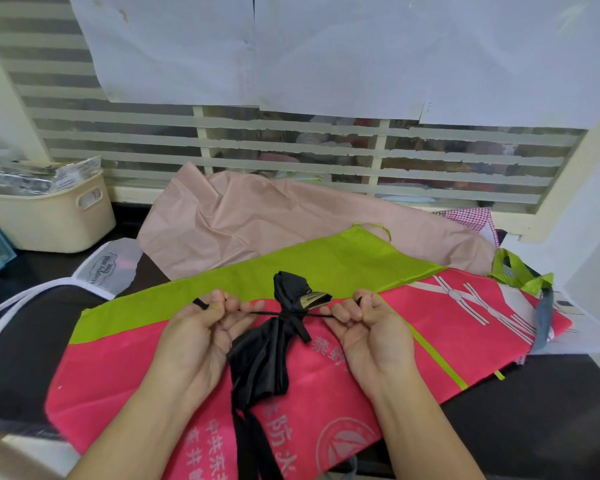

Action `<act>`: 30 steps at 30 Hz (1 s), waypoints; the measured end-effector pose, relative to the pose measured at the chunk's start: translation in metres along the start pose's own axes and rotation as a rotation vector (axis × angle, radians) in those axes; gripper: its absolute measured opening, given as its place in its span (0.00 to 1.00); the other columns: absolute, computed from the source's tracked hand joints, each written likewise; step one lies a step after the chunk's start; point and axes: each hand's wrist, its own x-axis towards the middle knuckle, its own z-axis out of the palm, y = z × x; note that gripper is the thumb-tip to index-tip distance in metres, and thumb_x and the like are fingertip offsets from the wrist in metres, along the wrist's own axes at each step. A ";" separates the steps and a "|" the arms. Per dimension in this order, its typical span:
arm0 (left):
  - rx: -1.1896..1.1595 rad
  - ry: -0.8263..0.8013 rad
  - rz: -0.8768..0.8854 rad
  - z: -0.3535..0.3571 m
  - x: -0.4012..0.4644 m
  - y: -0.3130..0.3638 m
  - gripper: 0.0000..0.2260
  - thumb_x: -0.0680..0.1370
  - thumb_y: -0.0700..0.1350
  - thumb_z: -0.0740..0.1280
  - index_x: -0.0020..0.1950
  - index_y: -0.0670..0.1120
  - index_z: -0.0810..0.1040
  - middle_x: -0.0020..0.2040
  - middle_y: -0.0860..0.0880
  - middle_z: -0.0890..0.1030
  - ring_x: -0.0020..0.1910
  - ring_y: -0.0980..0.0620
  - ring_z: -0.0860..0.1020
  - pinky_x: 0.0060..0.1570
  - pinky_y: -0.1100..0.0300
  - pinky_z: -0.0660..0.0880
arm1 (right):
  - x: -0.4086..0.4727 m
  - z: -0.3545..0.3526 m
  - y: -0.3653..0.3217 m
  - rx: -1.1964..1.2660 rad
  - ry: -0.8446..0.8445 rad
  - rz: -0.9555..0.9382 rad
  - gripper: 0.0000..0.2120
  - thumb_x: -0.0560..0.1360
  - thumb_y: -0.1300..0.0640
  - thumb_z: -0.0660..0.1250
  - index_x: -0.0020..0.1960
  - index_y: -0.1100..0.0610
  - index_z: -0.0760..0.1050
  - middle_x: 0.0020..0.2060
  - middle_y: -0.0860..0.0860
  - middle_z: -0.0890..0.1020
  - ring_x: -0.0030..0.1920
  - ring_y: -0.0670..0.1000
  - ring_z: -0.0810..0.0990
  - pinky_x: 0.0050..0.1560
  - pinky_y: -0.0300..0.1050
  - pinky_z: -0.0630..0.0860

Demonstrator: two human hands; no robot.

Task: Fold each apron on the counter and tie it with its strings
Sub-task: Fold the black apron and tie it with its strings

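Black apron [260,358] is bunched into a long bundle and lies on top of a pink and green apron [361,341], between the two hands. Its thin black string [267,312] goes round the middle of the bundle and is pulled out to both sides. Left hand [201,327] has its fingers curled tight round one end of the string. Right hand [371,327] has its fingers curled tight round the other end. A short bit of string hangs down from the knot, and a small tan tag [314,299] sticks out of the bundle near the right hand. Two wide black straps run down from the bundle toward the person. The pink and green apron is spread flat and has pale Chinese writing on the pink part, with a round badge shape near the bottom; the writing is upside down and hard to read. Behind it lies a crumpled light pink apron [257,220]. To the left, a white clear piece of cloth or bag [108,271] says "Happy and free". Further left sits a cream basket [49,220] with shiny packets in it. All of this rests on a dark counter [516,427]. At the back, white paper sheets [291,46] are stuck over a window with striped blinds [153,133].
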 end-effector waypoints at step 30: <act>1.489 -0.287 0.540 0.024 -0.032 0.014 0.06 0.76 0.49 0.75 0.50 0.57 0.82 0.46 0.57 0.82 0.48 0.59 0.79 0.48 0.68 0.73 | -0.016 0.005 0.009 -0.427 -0.457 -0.158 0.27 0.74 0.44 0.75 0.57 0.67 0.81 0.39 0.60 0.66 0.38 0.54 0.61 0.40 0.41 0.63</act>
